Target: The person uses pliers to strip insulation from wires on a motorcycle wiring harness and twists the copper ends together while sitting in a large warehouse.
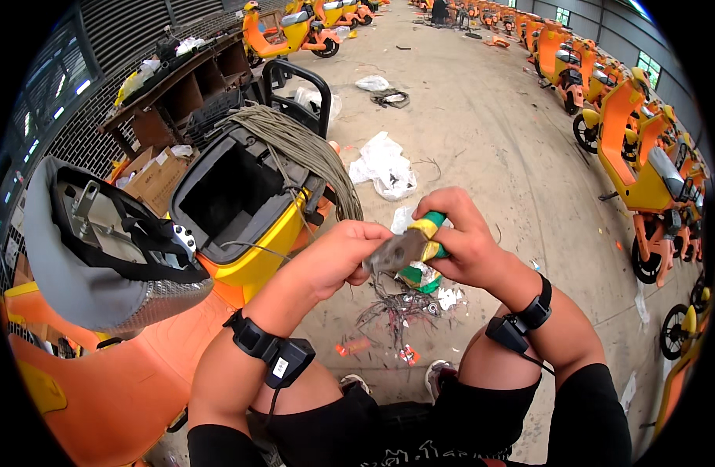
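My right hand (459, 241) grips pliers (396, 251) with green and yellow handles, their dark jaws angled toward my left hand. My left hand (346, 253) is pinched closed right by the jaws; what it holds is too small to make out. To the left, an orange and yellow scooter (124, 366) has its grey seat (85, 249) flipped open, exposing a storage box (256, 261) with a dark inside. A bundle of olive-grey cables (334, 175) drapes over the box's right edge, with loose strands hanging near my left hand.
Scraps and wire offcuts (396, 319) litter the concrete floor (498, 132) below my hands, with white plastic bags (385, 167) farther ahead. A dark wooden bench (163, 101) and cardboard box (159, 179) stand back left. Several parked scooters (630, 171) line the right; others stand back left.
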Demonstrator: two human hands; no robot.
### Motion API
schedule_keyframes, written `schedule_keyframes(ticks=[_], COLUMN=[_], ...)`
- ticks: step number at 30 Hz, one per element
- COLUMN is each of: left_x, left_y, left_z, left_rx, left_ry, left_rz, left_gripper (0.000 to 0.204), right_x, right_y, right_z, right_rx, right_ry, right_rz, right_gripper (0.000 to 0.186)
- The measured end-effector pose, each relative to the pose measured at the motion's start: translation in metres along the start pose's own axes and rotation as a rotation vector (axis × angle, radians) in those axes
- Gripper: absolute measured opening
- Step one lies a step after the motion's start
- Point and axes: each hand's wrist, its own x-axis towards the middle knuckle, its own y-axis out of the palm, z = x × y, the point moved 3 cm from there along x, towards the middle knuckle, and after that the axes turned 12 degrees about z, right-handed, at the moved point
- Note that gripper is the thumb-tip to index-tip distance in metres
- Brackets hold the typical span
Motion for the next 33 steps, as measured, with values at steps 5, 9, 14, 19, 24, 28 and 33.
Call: schedule_keyframes(ticks=[5,9,14,19,24,28,33], left_x=[0.001,-0.006,-0.007,-0.011,-0.004,0.003,0.005], left_y=[0.006,0.022,0.03,0.018,-0.006,-0.004,-0.003], left_z=[-0.007,-0.019,-0.021,-0.026,-0.013,-0.008,0.004], left_rx=[0.706,1.559,1.899,1.64,0.771,0.368,0.071], left_ry=[0.219,0.598,0.688,0.758,0.401,0.194,0.087], left_rz=[-0.202,-0.34,-0.324,-0.506,-0.446,-0.279,-0.075], left_gripper=[0.015,0.009,0.007,0.008,0.017,0.016,0.017], right_x=[-0.004,-0.013,-0.028,-0.03,-0.021,-0.008,-0.004], right_y=[0.013,0.027,0.036,0.022,0.011,-0.009,-0.012], right_z=[-0.001,-0.011,-0.02,-0.028,-0.024,-0.008,-0.007], right_rx=[0.315,1.291,1.681,1.497,0.884,0.381,0.059], right_ry=[0.37,1.04,1.227,1.21,0.841,0.408,0.038], right_rz=[-0.022,0.031,0.083,-0.055,-0.134,-0.124,-0.061], right_gripper=[0.024,0.023,0.024,0.024,0.029,0.03,0.026])
